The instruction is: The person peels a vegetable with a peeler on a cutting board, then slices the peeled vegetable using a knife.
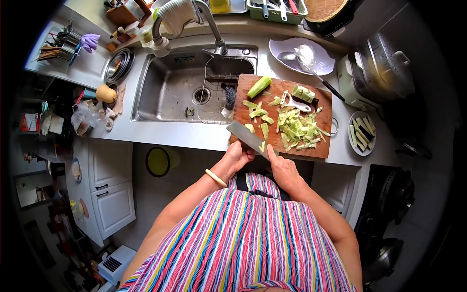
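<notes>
My right hand (284, 171) is closed at the near end of a cleaver (247, 137), its index finger stretched along the blade. The broad blade slants up to the left over the front edge of a wooden cutting board (316, 92). Close below the blade, my left hand (238, 156) has its fingers curled; what they hold, if anything, is hidden. On the board lie a peeled green vegetable piece (259, 86), a shorter piece (303, 93), a white peeler (296, 104), several cut pieces (258, 113) and a pile of peelings (299, 127).
The steel sink (168, 90) adjoins the board on the left, under a faucet (220, 44). To the right stands a plate (371, 148) of cut strips. Behind the board are a white bowl (321, 61) with a ladle and a steamer-like appliance (357, 82). A green-rimmed bin (158, 161) stands below.
</notes>
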Available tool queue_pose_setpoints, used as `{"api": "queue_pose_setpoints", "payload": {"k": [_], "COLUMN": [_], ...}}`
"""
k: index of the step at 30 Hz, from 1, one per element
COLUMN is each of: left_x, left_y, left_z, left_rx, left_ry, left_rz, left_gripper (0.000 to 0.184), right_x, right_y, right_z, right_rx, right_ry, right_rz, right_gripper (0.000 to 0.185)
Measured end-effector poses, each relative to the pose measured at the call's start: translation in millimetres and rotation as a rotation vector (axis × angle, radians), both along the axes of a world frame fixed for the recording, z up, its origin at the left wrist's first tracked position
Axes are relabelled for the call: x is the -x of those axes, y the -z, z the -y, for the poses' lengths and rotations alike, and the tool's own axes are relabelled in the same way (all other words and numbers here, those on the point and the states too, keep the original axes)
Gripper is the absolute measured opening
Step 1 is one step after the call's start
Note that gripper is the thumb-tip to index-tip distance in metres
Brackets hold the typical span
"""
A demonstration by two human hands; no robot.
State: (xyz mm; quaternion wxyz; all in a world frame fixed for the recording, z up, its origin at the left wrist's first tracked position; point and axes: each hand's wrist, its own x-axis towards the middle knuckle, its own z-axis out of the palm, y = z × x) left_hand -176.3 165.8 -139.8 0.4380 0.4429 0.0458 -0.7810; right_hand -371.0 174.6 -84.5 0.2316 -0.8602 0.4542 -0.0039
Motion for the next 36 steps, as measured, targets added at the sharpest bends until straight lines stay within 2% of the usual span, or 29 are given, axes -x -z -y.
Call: {"api": "queue_pose_setpoints", "payload": {"k": [7, 14, 17, 19, 20, 22, 26, 27, 30, 33, 36], "left_x": [-0.5, 2.7, 6.2, 3.7, 4.5, 3.8, 3.8, -3.5, -6.9, 1.5, 2.2], "left_y": [-0.1, 8.2, -1.0, 3.0, 10.4, 9.1, -8.2, -1.0, 8.7, -6.6, -2.3], "left_z": [1.2, 1.3, -5.8, -7.5, -9.1, -3.8, 2.1, 0.3, 0.4, 2.1, 0.3], "left_rx": [-0.009, -0.051, -0.113, -0.019, -0.037, 0.021, -0.058, 0.014, 0.025, -0.032, -0.052], "left_ry": [-0.007, -0.04, -0.013, -0.014, -0.035, 0.01, -0.111, -0.104, -0.081, -0.065, -0.037], "left_rz": [0.033, -0.126, -0.08, -0.129, -0.039, -0.047, -0.025, -0.121, -0.199, 0.012, 0.032], "left_gripper": [0.028, 0.022, 0.023, 0.023, 0.025, 0.027, 0.026, 0.024, 0.023, 0.023, 0.023], "right_x": [-1.8, -19.1, -27.4, -28.6, -24.7, -22.1, -7.6, -4.0, 2.7, 4.9, 4.4], "right_y": [-12.9, 28.2, 46.6, 31.7, 20.7, 3.6, -17.5, -19.7, -26.1, -33.3, -26.8], "right_z": [-3.7, 29.7, 47.7, 44.9, 35.7, 21.1, 7.3, 5.5, 4.7, 1.3, 0.8], "right_rx": [-0.041, 0.013, 0.032, 0.062, 0.066, 0.041, -0.035, -0.042, -0.056, -0.074, -0.051], "right_ry": [-0.008, 0.023, 0.036, -0.001, -0.019, -0.045, -0.055, -0.057, -0.048, -0.071, -0.078], "right_rz": [0.02, 0.034, 0.048, 0.065, 0.063, 0.015, 0.028, 0.021, -0.006, -0.022, -0.017], "right_gripper": [0.057, 0.049, 0.046, 0.046, 0.046, 0.05, 0.052, 0.052, 0.053, 0.054, 0.054]}}
